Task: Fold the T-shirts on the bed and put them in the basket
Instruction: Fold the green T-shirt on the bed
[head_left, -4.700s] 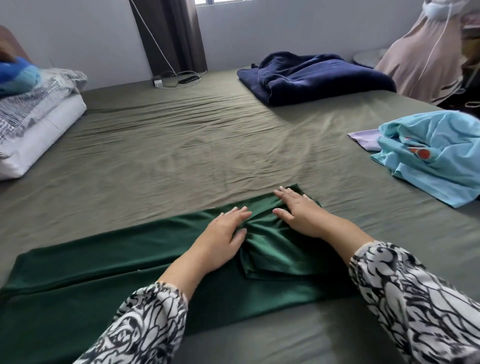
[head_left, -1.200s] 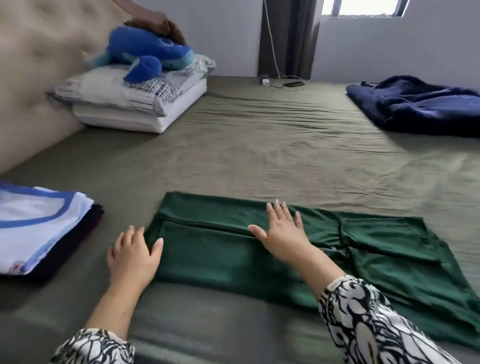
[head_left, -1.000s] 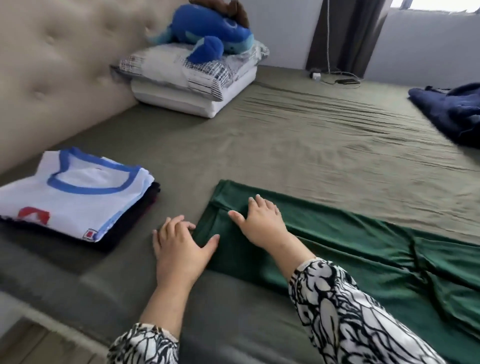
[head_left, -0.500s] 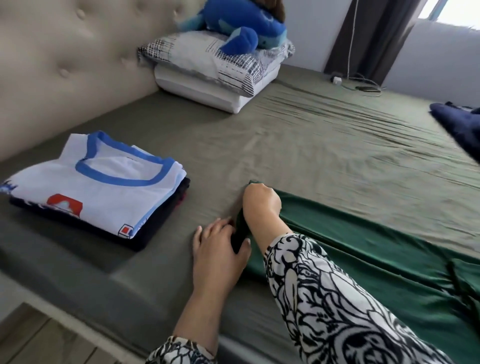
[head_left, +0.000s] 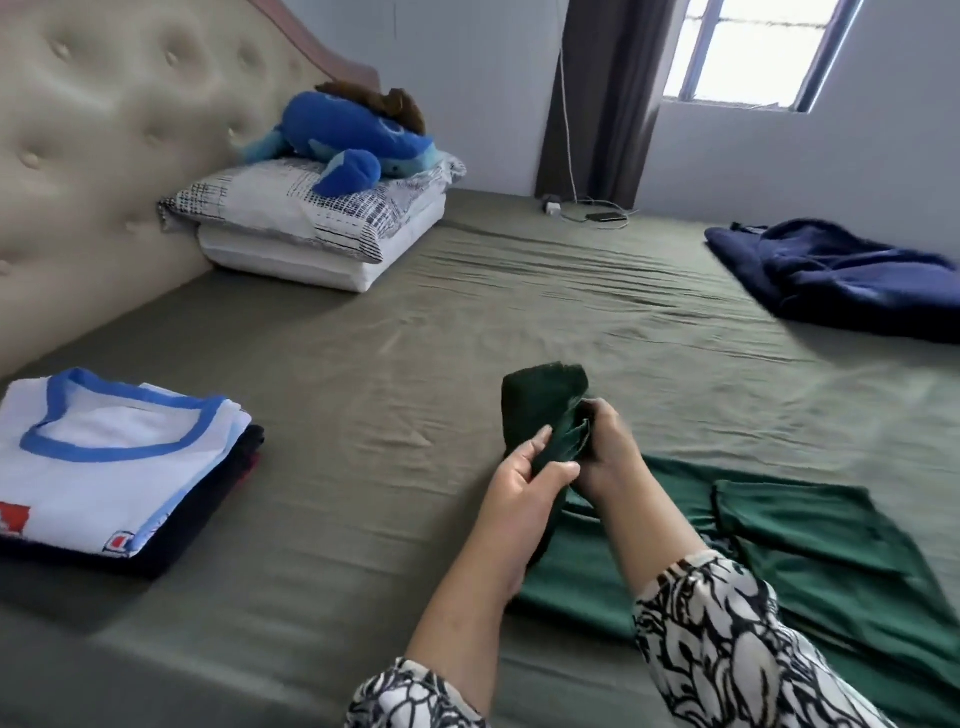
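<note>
A dark green T-shirt (head_left: 810, 551) lies folded lengthwise on the olive bed sheet (head_left: 467, 332). Its left end is lifted off the bed and stands up above my hands. My left hand (head_left: 524, 483) pinches that raised end from the near side. My right hand (head_left: 608, 447) grips the same end from the right, close beside the left hand. A stack of folded T-shirts (head_left: 114, 467), white with blue collar trim on top and dark ones beneath, sits at the bed's left. No basket is in view.
Two stacked pillows (head_left: 311, 228) with a blue plush toy (head_left: 353, 140) lie against the beige tufted headboard (head_left: 104, 119). A navy blanket (head_left: 841, 275) lies at the far right. A charger and phone (head_left: 597, 213) rest by the curtain. The bed's near edge runs bottom left.
Both hands slid left along the flat green shirt to its end, took hold of it, and have lifted it off the bed. The view has panned left.
</note>
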